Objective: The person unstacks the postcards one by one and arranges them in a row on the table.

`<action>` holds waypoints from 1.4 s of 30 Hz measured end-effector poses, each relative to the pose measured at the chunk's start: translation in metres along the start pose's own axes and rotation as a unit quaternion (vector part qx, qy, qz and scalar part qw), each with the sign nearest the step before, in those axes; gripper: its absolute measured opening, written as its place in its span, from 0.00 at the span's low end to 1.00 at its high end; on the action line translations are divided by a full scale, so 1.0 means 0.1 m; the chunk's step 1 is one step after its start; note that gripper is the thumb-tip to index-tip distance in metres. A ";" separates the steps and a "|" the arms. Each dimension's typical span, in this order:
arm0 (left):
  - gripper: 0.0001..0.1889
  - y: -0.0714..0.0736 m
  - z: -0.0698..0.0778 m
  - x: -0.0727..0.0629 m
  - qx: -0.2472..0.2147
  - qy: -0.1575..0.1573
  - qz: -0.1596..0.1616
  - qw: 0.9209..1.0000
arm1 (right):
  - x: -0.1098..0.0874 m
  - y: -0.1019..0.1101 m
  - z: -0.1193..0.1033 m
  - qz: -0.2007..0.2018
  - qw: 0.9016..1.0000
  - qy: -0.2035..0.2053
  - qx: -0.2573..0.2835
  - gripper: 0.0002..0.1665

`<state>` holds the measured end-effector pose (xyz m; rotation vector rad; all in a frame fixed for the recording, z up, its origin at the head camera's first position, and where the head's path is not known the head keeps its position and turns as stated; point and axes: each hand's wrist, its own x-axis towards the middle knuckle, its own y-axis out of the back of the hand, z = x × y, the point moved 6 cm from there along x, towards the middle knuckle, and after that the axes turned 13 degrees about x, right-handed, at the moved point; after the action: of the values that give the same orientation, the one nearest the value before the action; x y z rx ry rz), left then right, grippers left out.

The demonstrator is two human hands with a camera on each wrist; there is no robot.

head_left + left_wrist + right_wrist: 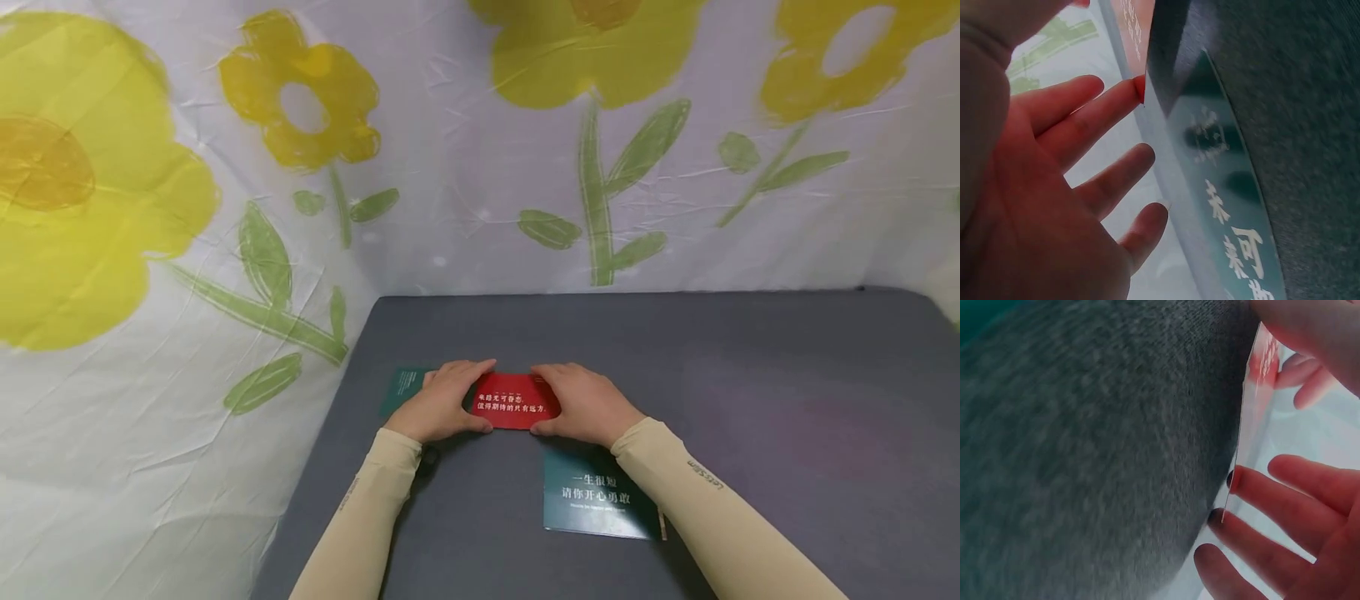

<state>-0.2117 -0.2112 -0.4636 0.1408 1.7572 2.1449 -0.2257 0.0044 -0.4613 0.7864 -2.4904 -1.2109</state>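
A red card [514, 404] with two lines of white writing lies between both hands in the head view. At its left end my left hand [444, 402] holds it, the thumb at the near edge and fingertips at the far edge. The right hand [588, 403] grips the opposite end the same way. In the left wrist view the card [1137, 37] shows only as a sliver at a fingertip, the other fingers spread apart. Seen from the right wrist, the red card [1259, 381] stands edge-on, with fingertips against its edge.
Behind the left hand lies a dark green card [403, 387], partly covered. Another green card [592, 512] with white writing lies under the right forearm, nearer me. The grey table [750, 375] ends at a flower-printed curtain [465, 167] at the back and left.
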 end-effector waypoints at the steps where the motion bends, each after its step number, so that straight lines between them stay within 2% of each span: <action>1: 0.53 -0.02 -0.01 0.01 0.001 -0.002 0.000 1.000 | 0.00 0.00 0.01 0.000 1.000 -0.002 -0.001 0.56; 6: 0.53 -0.06 -0.07 0.03 -0.002 0.001 -0.002 1.000 | 0.04 -0.01 -0.01 -0.004 1.000 -0.004 -0.002 0.56; 14: 0.51 -0.02 -0.13 0.03 0.002 0.010 -0.007 1.000 | 0.13 -0.05 -0.01 -0.007 1.000 -0.010 -0.007 0.55; 42: 0.51 -0.04 -0.14 0.06 -0.007 0.014 -0.021 1.000 | 0.11 -0.06 0.01 -0.006 1.000 0.001 -0.017 0.52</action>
<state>-0.2207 -0.2221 -0.4710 0.0700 1.7454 2.1394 -0.2332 -0.0043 -0.4662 0.7941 -2.4599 -1.2539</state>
